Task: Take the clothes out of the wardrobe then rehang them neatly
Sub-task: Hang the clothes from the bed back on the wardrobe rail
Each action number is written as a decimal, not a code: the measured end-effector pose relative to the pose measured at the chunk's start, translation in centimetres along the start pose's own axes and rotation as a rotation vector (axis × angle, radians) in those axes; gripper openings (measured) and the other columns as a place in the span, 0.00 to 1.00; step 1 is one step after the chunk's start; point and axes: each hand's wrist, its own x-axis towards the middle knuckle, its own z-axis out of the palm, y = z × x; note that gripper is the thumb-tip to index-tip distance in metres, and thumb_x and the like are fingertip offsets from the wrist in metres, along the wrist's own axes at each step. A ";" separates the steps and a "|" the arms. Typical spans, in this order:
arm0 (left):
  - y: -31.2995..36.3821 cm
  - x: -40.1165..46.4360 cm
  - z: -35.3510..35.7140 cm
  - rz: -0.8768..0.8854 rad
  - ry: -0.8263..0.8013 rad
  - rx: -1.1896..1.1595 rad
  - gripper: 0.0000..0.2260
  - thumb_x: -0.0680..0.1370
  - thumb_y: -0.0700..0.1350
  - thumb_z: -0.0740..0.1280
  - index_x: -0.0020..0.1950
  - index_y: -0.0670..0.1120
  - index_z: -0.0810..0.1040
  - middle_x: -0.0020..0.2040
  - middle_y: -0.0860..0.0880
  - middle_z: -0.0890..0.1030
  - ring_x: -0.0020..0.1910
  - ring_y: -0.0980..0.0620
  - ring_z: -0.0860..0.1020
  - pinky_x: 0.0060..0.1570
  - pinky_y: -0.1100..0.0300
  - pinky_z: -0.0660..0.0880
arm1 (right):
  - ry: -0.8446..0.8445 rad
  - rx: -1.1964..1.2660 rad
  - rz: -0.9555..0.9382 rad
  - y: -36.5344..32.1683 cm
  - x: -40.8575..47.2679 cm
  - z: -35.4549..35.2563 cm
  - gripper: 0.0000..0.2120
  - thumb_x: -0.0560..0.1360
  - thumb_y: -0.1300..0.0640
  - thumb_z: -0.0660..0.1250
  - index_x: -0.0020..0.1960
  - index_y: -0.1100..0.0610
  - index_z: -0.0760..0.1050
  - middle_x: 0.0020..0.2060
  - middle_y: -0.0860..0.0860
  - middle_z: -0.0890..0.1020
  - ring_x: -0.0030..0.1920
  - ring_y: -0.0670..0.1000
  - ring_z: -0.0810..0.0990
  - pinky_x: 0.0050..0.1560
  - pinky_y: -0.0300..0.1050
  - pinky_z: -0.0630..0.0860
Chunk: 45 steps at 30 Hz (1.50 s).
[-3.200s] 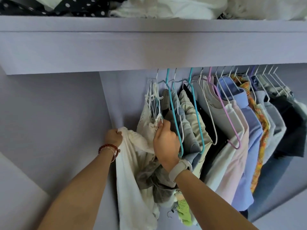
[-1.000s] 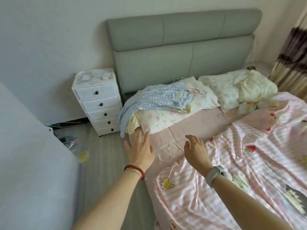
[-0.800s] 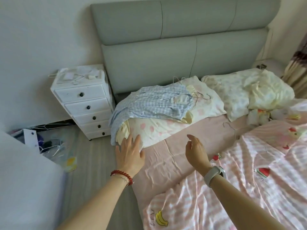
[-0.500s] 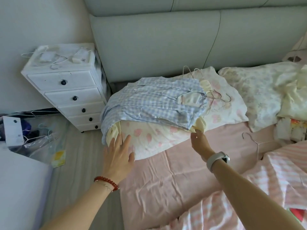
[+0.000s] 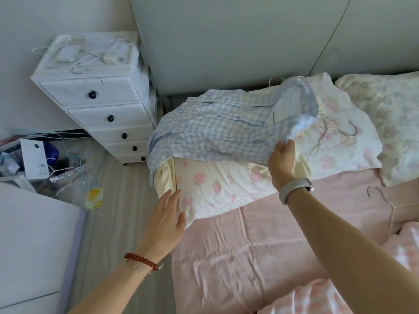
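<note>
A blue-and-white checked garment (image 5: 213,130) lies across a strawberry-print pillow (image 5: 222,184) at the head of the bed. My right hand (image 5: 282,160) grips its near right edge and lifts that part up, so the cloth folds back and blurs. A pale yellow garment (image 5: 164,180) shows beneath the checked one. My left hand (image 5: 166,220) is spread flat with straight fingers at the pillow's near left corner. Wire hangers (image 5: 340,132) lie on the pillow under the lifted cloth.
A loose wire hanger (image 5: 385,205) lies on the pink sheet (image 5: 238,257) at the right. A white drawer unit (image 5: 102,105) stands left of the bed. Clutter with plastic bags (image 5: 68,177) covers the floor at the left. The grey headboard (image 5: 249,41) rises behind.
I turned from the wardrobe to the bed and leaned in. My right hand reached the checked garment, took its edge and lifted it. My left hand moved to the pillow's corner.
</note>
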 end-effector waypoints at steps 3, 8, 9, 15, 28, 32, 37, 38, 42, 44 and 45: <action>1.1 -0.1 -2.4 0.096 0.104 -0.081 0.23 0.79 0.42 0.61 0.73 0.46 0.59 0.73 0.48 0.60 0.70 0.55 0.59 0.63 0.69 0.57 | -0.102 -0.104 -0.344 -0.2 -3.8 -0.1 0.09 0.80 0.61 0.51 0.41 0.56 0.61 0.28 0.47 0.63 0.29 0.48 0.63 0.32 0.42 0.58; 4.4 0.1 -9.4 0.143 0.367 -0.233 0.26 0.78 0.39 0.62 0.74 0.45 0.57 0.70 0.53 0.60 0.69 0.57 0.61 0.67 0.61 0.62 | -0.153 -0.175 -0.705 -2.1 -10.5 -1.7 0.08 0.76 0.64 0.53 0.39 0.61 0.68 0.28 0.46 0.64 0.30 0.53 0.64 0.33 0.46 0.61; 5.0 -0.1 -11.1 0.126 0.414 -0.262 0.27 0.78 0.41 0.62 0.74 0.45 0.55 0.72 0.52 0.58 0.71 0.55 0.59 0.67 0.58 0.62 | -0.161 -0.205 -0.761 -2.6 -11.8 -2.1 0.08 0.75 0.65 0.54 0.40 0.62 0.70 0.29 0.46 0.65 0.31 0.54 0.66 0.34 0.48 0.63; 6.9 -4.2 -20.5 0.156 0.581 0.000 0.32 0.78 0.49 0.60 0.76 0.48 0.46 0.77 0.47 0.43 0.75 0.47 0.41 0.71 0.53 0.42 | -0.175 -0.281 -0.994 -7.3 -18.1 -5.7 0.07 0.70 0.70 0.58 0.41 0.65 0.75 0.29 0.56 0.73 0.34 0.52 0.67 0.35 0.46 0.65; 9.0 -24.9 -25.0 0.283 0.866 -0.155 0.05 0.78 0.40 0.64 0.46 0.39 0.76 0.40 0.47 0.79 0.40 0.43 0.76 0.50 0.43 0.72 | 0.080 -0.339 -1.254 -11.4 -35.2 -16.9 0.15 0.74 0.59 0.54 0.40 0.66 0.76 0.30 0.57 0.75 0.36 0.51 0.67 0.36 0.44 0.61; 10.2 -33.9 -22.0 0.211 0.795 -0.205 0.06 0.79 0.45 0.62 0.46 0.43 0.76 0.40 0.47 0.80 0.39 0.45 0.76 0.36 0.57 0.65 | 0.180 -0.401 -1.132 -8.6 -40.9 -20.7 0.17 0.75 0.56 0.53 0.42 0.65 0.76 0.36 0.59 0.76 0.37 0.61 0.75 0.41 0.51 0.67; 9.9 -45.6 -20.3 0.293 0.631 -0.161 0.08 0.80 0.45 0.60 0.46 0.46 0.77 0.34 0.54 0.75 0.34 0.51 0.74 0.35 0.56 0.68 | 0.157 -0.439 -1.080 -5.0 -48.3 -24.8 0.18 0.75 0.54 0.52 0.49 0.64 0.77 0.41 0.60 0.77 0.43 0.62 0.76 0.45 0.54 0.69; 9.8 -47.8 -20.2 0.295 0.555 -0.218 0.08 0.80 0.44 0.60 0.45 0.45 0.77 0.33 0.54 0.75 0.33 0.54 0.73 0.36 0.58 0.69 | 0.144 -0.451 -1.083 -4.5 -49.7 -25.4 0.18 0.75 0.54 0.52 0.50 0.63 0.77 0.41 0.59 0.77 0.43 0.62 0.76 0.46 0.54 0.68; 8.7 -55.9 -19.3 0.320 0.204 -0.356 0.09 0.80 0.41 0.59 0.40 0.48 0.74 0.30 0.55 0.70 0.28 0.60 0.66 0.32 0.68 0.64 | -0.100 -0.518 -1.267 -3.1 -55.5 -26.7 0.16 0.74 0.54 0.55 0.49 0.62 0.78 0.37 0.56 0.77 0.38 0.60 0.77 0.42 0.48 0.69; 7.1 -59.2 -19.1 0.276 0.122 -0.359 0.10 0.80 0.41 0.59 0.40 0.49 0.73 0.30 0.55 0.69 0.29 0.60 0.65 0.32 0.68 0.64 | -0.291 -0.546 -1.360 -2.1 -58.7 -26.6 0.16 0.74 0.55 0.55 0.48 0.63 0.78 0.34 0.56 0.78 0.34 0.59 0.78 0.36 0.45 0.73; 5.9 -60.6 -19.1 0.236 0.119 -0.355 0.10 0.80 0.41 0.59 0.40 0.49 0.74 0.30 0.55 0.69 0.29 0.61 0.65 0.32 0.68 0.64 | -0.371 -0.558 -1.389 -1.4 -60.2 -26.2 0.16 0.74 0.55 0.55 0.48 0.64 0.78 0.33 0.56 0.78 0.32 0.58 0.78 0.33 0.44 0.74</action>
